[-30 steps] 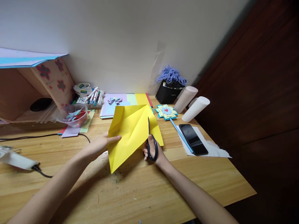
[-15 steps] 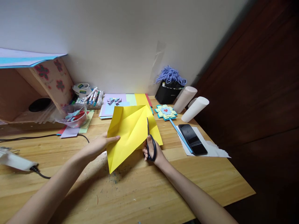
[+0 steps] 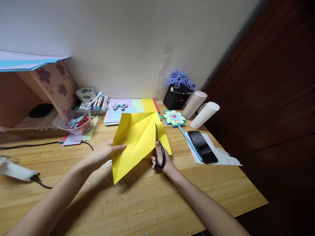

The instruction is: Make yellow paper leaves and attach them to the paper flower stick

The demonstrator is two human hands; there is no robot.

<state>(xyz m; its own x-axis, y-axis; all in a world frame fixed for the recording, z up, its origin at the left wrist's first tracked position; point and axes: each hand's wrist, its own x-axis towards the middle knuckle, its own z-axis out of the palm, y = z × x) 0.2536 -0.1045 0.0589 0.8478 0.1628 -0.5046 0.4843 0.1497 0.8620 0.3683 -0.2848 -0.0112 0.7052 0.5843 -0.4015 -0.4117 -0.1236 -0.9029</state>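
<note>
A creased sheet of yellow paper (image 3: 134, 137) is held up above the wooden table (image 3: 137, 209). My left hand (image 3: 108, 152) is closed on its left edge, thumb on the front face and fingers hidden behind. My right hand (image 3: 163, 160) grips a pair of dark-handled scissors (image 3: 160, 154), fingers through the loops. The blades point away from me and lie at the paper's right part, where a slit runs beside a flap. How far apart the blades are is hard to make out.
Behind the paper lies a stack of coloured paper (image 3: 145, 105). Rightward are a paper flower (image 3: 174, 117) with a blue stem, a phone (image 3: 203, 147) and two white cylinders (image 3: 205, 114). Leftward stand a clear bowl (image 3: 76, 123) of scraps, markers (image 3: 99, 101) and a glue gun (image 3: 18, 170).
Very little differs. The paper's lower corner has dropped slightly and shifted a touch left; both hands keep their hold.
</note>
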